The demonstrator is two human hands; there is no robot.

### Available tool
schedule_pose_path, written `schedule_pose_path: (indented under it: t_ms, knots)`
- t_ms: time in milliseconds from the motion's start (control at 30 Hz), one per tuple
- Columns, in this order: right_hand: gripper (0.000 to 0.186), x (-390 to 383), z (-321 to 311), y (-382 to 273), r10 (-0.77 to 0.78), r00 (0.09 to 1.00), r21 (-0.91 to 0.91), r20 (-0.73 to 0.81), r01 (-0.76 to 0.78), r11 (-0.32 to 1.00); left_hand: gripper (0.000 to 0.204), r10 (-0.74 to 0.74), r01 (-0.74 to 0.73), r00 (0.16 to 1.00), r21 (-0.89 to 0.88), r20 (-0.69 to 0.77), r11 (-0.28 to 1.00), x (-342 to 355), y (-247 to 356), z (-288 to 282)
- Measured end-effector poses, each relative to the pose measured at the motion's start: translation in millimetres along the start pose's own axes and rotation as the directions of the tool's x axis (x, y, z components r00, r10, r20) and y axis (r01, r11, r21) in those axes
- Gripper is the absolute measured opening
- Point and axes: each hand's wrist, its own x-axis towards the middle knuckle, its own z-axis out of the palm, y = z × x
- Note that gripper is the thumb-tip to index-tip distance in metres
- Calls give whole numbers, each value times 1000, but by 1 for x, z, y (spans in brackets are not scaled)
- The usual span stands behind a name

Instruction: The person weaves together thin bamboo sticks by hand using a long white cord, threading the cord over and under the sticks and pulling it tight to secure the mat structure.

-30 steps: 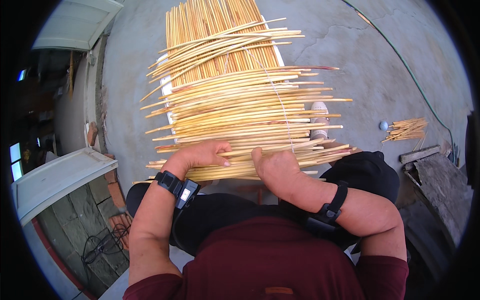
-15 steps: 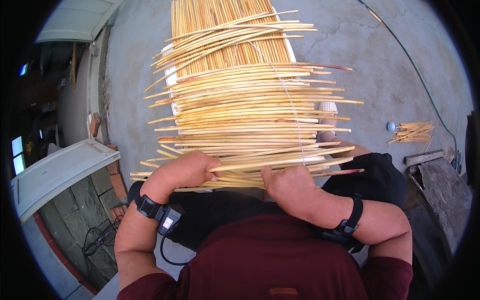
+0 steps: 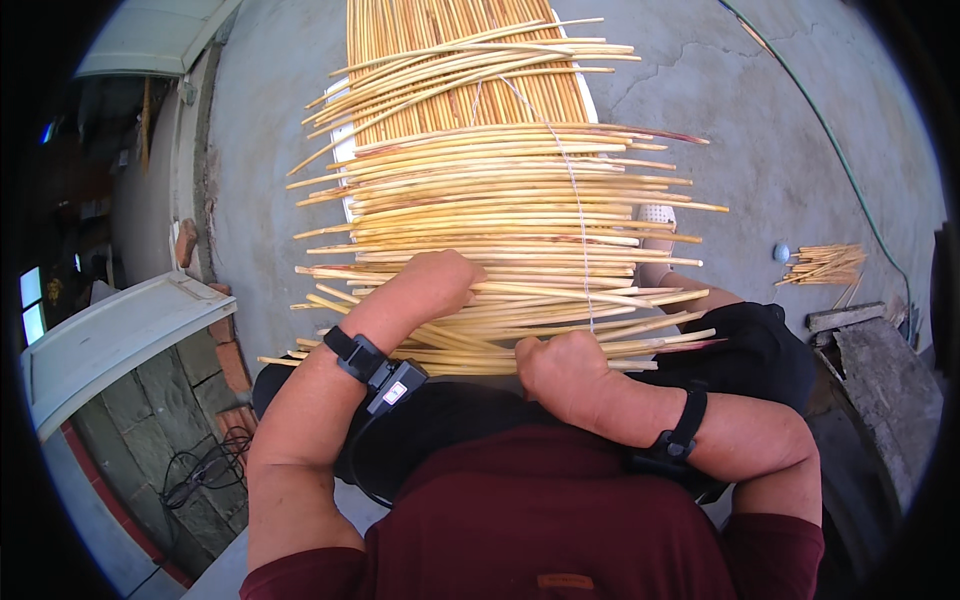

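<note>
Long peeled tan stalks [image 3: 500,222] lie crosswise in front of me, side by side, some tinged reddish. Over them reaches my left hand [image 3: 440,285], its fingers curled down round a stalk in the nearer rows; the fingertips are partly hidden. Close to my lap, my right hand [image 3: 565,368] is closed in a fist on the nearest stalks. A thin white string [image 3: 576,190] runs over the rows from the far side down to just above my right hand. Beneath the cross stalks, a panel of lengthwise stalks [image 3: 450,25] extends away on a white-edged board [image 3: 341,143].
A loose bunch of stalks [image 3: 470,65] lies across the far panel. At right on the concrete are short stick pieces [image 3: 822,264], a pale blue ball [image 3: 781,253], a green hose [image 3: 825,125] and a grey board [image 3: 885,385]. Bricks, a white ledge [image 3: 125,340] and black cable [image 3: 205,470] are at left.
My left hand has moved forward and right, from the nearest stalks onto rows farther away. The right hand has stayed near my lap, shifting slightly left and toward me.
</note>
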Motion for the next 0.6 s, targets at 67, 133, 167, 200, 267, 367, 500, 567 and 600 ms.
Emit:
schedule_pose_path:
  t_ms: [67,133,167,200,267,367,500,567,600]
  knots:
    - [13,0,-2,-1,4,1000,-15,16,-4,1000,35,77,-77,997,4,9,997,11,2,12]
    - [5,0,-5,-1,31,997,-17,71,-30,999,36,115,-115,993,1,36,993,16,4,21]
    - [4,1,-6,0,22,998,-27,65,-21,999,34,121,-121,991,-1,58,993,18,6,25]
    - [4,3,-8,2,17,998,-34,65,-15,999,33,127,-128,989,-4,80,992,19,10,26]
    - [4,6,-13,5,22,997,-33,79,-19,999,28,98,-98,992,-4,76,995,17,18,26]
    - [4,14,-24,10,43,998,-49,45,-41,998,22,27,-21,996,70,-81,997,6,10,-5]
    - [3,16,-34,17,72,997,14,12,-72,997,21,-129,173,983,421,-131,890,-38,-31,-73]
    - [3,17,-33,20,75,997,35,17,-76,997,20,-264,339,941,606,-212,720,-67,-55,-113]
    - [7,18,-33,21,74,997,31,19,-74,997,20,-336,407,911,658,-240,633,-80,-69,-139]
